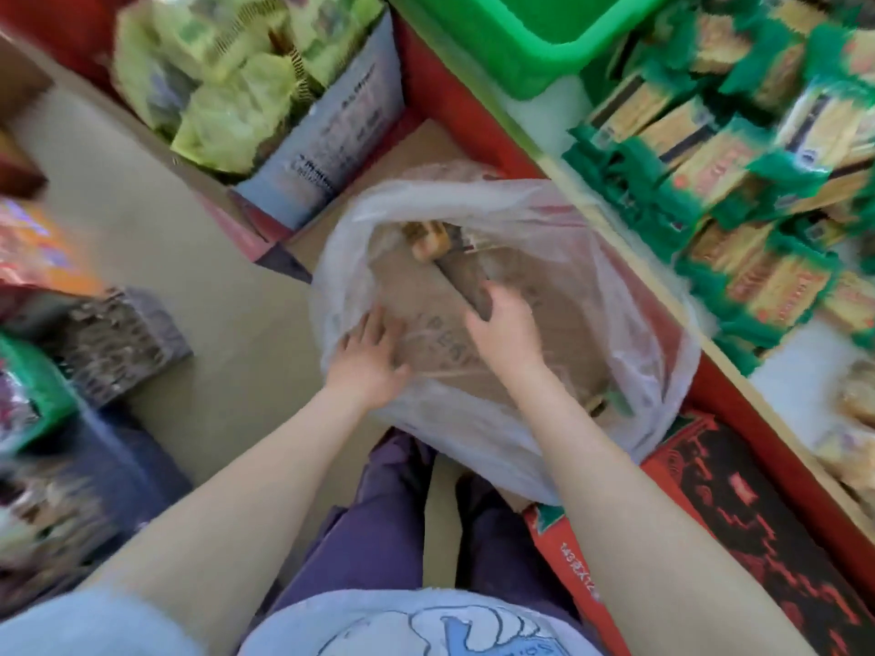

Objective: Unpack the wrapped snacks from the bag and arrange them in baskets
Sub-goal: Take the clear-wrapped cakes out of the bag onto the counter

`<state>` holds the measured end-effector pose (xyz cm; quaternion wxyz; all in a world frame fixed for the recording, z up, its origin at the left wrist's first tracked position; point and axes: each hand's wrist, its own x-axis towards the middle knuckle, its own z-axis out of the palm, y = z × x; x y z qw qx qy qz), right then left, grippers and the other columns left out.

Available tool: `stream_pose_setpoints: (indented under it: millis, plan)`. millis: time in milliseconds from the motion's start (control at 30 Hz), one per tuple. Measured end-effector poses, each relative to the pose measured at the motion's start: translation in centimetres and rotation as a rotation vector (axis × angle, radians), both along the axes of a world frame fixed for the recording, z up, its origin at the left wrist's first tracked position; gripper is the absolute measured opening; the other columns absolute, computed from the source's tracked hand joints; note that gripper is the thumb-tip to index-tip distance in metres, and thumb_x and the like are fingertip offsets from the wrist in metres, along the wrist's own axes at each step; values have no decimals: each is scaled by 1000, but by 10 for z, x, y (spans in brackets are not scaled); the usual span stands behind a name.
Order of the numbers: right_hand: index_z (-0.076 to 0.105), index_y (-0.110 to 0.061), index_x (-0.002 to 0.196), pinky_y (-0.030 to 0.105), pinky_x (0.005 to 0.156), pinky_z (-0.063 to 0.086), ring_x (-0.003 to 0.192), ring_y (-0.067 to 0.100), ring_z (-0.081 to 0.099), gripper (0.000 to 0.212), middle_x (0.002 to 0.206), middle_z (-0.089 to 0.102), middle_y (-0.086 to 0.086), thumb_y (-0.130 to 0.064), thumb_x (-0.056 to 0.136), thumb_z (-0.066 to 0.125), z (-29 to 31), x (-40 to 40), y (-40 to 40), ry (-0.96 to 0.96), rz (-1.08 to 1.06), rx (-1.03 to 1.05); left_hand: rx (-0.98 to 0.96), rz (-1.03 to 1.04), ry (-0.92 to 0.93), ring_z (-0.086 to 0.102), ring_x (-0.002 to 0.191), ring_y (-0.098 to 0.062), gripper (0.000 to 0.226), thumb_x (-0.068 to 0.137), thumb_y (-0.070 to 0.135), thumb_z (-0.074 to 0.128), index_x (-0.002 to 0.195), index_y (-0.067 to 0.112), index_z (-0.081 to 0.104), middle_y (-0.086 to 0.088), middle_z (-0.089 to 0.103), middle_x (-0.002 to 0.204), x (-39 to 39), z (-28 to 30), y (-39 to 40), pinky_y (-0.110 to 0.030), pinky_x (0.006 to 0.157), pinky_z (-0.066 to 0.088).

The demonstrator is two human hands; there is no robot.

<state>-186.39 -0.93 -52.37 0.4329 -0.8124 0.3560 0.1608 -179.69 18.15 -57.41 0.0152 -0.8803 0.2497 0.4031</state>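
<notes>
The right hand [504,324] reaches into the big clear plastic bag [615,295] and holds a dark wrapped snack [466,279], the left hand [369,355] lies flat and loose on the bag's rim beside it, so I think lifting the snack out comes next

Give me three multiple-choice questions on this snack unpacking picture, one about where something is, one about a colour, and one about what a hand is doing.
1. Where is the person's right hand?
A. Inside the clear plastic bag
B. On the green basket
C. On the floor

2. What colour are the ends of the wrapped snacks piled on the shelf at right?
A. Blue
B. Green
C. Purple

3. What is the left hand doing?
A. Lifting a box
B. Hanging by the person's side
C. Resting with spread fingers on the bag's near edge

Answers:
1 A, the hand reaches through the bag's open mouth, its grip on a dark wrapped snack.
2 B, green sealed ends frame the tan packets.
3 C, its fingers lie straight on the plastic rim.
</notes>
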Motion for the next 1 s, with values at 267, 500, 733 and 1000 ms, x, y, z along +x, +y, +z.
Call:
stream_pose_setpoints:
  millis: [267, 500, 733, 1000]
  plan:
    - [63, -10, 126, 23, 88, 39, 116, 24, 60, 33, 125, 67, 7, -26, 97, 63, -60, 107, 21, 1, -328, 82, -62, 72, 69, 2, 155, -22, 74, 96, 58, 40, 159, 36, 8, 2, -13, 167, 2, -12, 9, -44, 123, 12]
    - [66, -13, 100, 14, 58, 39, 78, 15, 57, 15, 84, 64, -2, -21, 90, 73, -32, 61, 25, -36, -429, 149, -48, 119, 197, 13, 153, -28, 68, 96, 50, 48, 157, 32, 25, -3, -7, 168, 18, 8, 5, -44, 120, 21]
    - [71, -17, 113, 40, 92, 57, 102, 20, 70, 34, 107, 75, 0, -36, 86, 76, 40, -52, -8, -80, -487, 412, -438, 675, 528, 58, 124, -16, 67, 83, 56, 73, 140, 28, 52, 7, 58, 138, 28, 89, -34, -41, 106, 49]
    - [57, -31, 118, 10, 81, 45, 100, -2, 57, 32, 114, 61, -12, -31, 90, 73, 125, -180, -69, -288, -411, -19, -673, 576, 602, 72, 80, -14, 19, 86, 13, 77, 102, 19, 70, -1, 73, 95, -86, 170, -172, -31, 66, 60]
